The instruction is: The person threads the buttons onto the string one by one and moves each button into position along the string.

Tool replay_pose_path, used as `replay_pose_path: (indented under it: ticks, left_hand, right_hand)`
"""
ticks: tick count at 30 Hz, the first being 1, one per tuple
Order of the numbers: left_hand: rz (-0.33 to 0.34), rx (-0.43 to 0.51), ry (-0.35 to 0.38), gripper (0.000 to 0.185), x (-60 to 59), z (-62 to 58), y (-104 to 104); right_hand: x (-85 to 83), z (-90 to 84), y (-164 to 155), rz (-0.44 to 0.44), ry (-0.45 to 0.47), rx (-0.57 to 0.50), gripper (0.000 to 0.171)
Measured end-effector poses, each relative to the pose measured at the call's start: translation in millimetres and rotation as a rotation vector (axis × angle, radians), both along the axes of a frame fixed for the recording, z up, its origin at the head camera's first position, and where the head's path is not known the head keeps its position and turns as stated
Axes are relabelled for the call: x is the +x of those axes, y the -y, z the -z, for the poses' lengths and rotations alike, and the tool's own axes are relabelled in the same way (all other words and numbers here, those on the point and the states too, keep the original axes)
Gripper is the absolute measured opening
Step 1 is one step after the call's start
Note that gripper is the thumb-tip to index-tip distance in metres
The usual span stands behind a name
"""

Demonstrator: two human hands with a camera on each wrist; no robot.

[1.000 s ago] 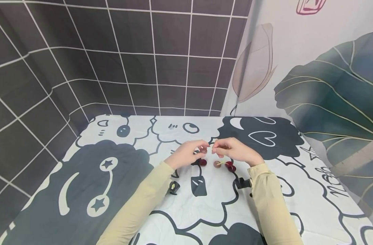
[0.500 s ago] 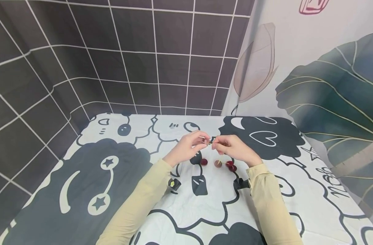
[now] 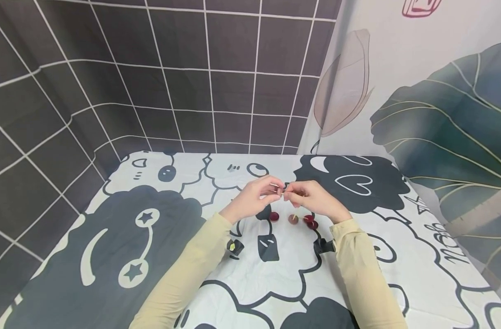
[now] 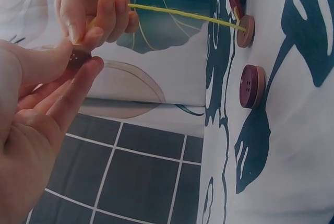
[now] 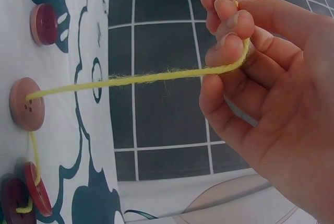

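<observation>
My left hand (image 3: pixel 252 197) pinches a dark button (image 4: pixel 79 57) between thumb and fingers, above the table. Close against it, my right hand (image 3: pixel 316 200) pinches yellow yarn (image 5: pixel 156 77) right at the button's face, where the fingertips partly hide the holes. From the right hand the yarn runs taut down to a pink-brown button (image 5: pixel 26 104) on the cloth. Further along, it passes through a red button (image 5: pixel 37 188) and a dark red button (image 5: pixel 15 203). A loose maroon button (image 5: pixel 46 24) lies apart from the strung ones.
The table wears a white and dark grey cartoon-print cloth (image 3: pixel 271 288). Behind it hangs a dark grid-patterned sheet (image 3: pixel 230 91), with a leaf-print curtain (image 3: pixel 452 114) at the right. Small black objects (image 3: pixel 235 247) show beside the sleeves.
Both hands have risen slightly and come together. The button in the left hand, visible a second ago in the head view, is now mostly covered by fingers, with the right fingertips against it.
</observation>
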State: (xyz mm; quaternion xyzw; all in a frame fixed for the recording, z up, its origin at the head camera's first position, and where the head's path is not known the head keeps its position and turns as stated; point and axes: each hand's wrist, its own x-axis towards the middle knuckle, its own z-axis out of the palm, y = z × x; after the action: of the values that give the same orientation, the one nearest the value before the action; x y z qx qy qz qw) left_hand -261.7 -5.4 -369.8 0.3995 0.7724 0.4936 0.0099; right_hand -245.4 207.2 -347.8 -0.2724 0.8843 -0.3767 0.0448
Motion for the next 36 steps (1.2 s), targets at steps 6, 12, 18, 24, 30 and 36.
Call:
replay_pose_path:
  ticks: [6, 12, 18, 24, 30, 36]
  left_hand:
    - [-0.065, 0.012, 0.079, 0.028, 2.3, -3.0, -3.2]
    - [-0.119, 0.020, -0.050, 0.015, 2.0, -3.5, -4.4]
    - [-0.133, 0.005, -0.138, 0.010, 1.0, -0.6, -5.5]
    - [-0.145, -0.024, -0.193, 0.005, 2.5, 2.9, -7.6]
    - [-0.158, -0.094, -0.300, 0.004, 4.2, 3.6, -8.6]
    - [-0.162, -0.176, -0.354, 0.004, 1.3, 6.1, -4.8]
  right_hand:
    - [-1.5, 0.9, 0.4, 0.000, -0.016, 0.013, 0.013]
    - [-1.5, -0.6, 1.3, -0.010, 0.010, 0.022, 0.028]
    - [-1.6, 1.2, 2.5, 0.006, 0.001, 0.033, 0.028]
    - [-0.2, 5.2, 1.5, -0.002, 0.002, 0.026, 0.024]
    - [-1.6, 5.3, 1.4, 0.009, -0.056, 0.048, 0.026]
    - [-3.7, 9.1, -2.5, 0.055, -0.091, 0.146, 0.024]
